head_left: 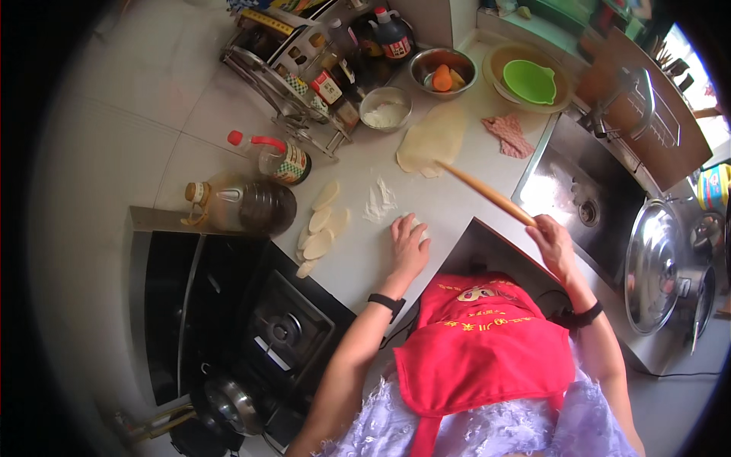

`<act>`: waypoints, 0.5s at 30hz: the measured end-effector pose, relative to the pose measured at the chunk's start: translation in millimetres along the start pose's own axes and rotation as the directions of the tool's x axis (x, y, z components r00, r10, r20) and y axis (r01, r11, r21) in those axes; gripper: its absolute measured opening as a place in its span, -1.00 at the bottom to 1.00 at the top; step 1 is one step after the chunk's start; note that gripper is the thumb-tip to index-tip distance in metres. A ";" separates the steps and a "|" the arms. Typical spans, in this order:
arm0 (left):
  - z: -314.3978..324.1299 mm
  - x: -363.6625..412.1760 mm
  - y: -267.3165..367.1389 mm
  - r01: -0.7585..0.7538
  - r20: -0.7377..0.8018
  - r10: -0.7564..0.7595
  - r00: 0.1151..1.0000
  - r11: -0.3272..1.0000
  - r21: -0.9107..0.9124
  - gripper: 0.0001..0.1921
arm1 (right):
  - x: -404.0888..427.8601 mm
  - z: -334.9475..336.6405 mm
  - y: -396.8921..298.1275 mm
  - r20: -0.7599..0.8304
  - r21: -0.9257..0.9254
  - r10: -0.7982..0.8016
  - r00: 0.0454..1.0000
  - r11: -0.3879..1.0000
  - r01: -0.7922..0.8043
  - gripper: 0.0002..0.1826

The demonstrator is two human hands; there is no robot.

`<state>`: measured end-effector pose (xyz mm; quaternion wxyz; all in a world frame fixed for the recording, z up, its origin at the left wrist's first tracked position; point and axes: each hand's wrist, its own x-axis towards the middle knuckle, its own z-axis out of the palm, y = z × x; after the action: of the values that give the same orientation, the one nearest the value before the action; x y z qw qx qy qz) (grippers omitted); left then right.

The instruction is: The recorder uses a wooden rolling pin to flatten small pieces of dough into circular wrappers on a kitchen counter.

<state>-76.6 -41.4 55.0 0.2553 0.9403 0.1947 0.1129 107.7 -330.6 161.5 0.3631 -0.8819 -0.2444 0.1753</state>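
My right hand [553, 245] grips one end of a tapered wooden rolling pin [491, 194]. The pin's far tip points at the near edge of a large, thin sheet of dough [435, 136] on the counter. My left hand [409, 248] rests near the counter's front edge, fingers spread over a small pale piece of dough [421, 221]. Those fingers partly hide that piece, so whether they grip it is unclear. Beside this hand is a patch of white flour [380, 200]. Several flat oval pieces of dough [318, 243] lie overlapping farther left.
Two bottles, one with a red cap [282, 159] and a large oil jug [251, 203], stand at left. Behind are a condiment rack [320, 85], a flour bowl [368, 101] and a steel bowl [420, 63]. A pink cloth [511, 136] lies near the sink [548, 183]. A gas stove [285, 331] adjoins the counter.
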 end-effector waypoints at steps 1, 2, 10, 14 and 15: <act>1.0 -3.5 -1.1 0.000 -0.002 0.000 1.000 1.000 -0.022 -0.64 | 0.9 7.6 1.9 0.002 0.073 0.015 1.000 0.997 -0.015 -0.69; -2.4 -12.0 -5.3 -0.034 0.027 0.036 0.999 0.998 -0.054 -0.63 | 5.0 19.9 7.8 0.033 0.046 -0.032 0.999 0.998 0.030 -0.67; -48.9 -80.5 -13.2 0.127 -0.145 -0.139 0.980 0.988 -0.087 -0.50 | 29.6 92.2 -24.8 0.344 -0.096 -0.349 0.872 0.911 0.402 -0.66; -69.8 -82.6 -29.0 0.190 -0.294 -0.124 0.948 0.960 0.207 -0.50 | 28.0 126.7 -44.5 0.428 -0.104 -0.432 0.794 0.849 0.518 -0.72; -66.9 -87.7 -38.4 0.208 -0.297 -0.144 0.944 0.958 0.197 -0.50 | 27.4 136.5 -44.9 0.426 -0.112 -0.470 0.773 0.820 0.561 -0.72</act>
<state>-188.1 -18.9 81.5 0.1259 0.9164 0.3242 0.1983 50.1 -211.9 98.4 0.2371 -0.7650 -0.5624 0.2056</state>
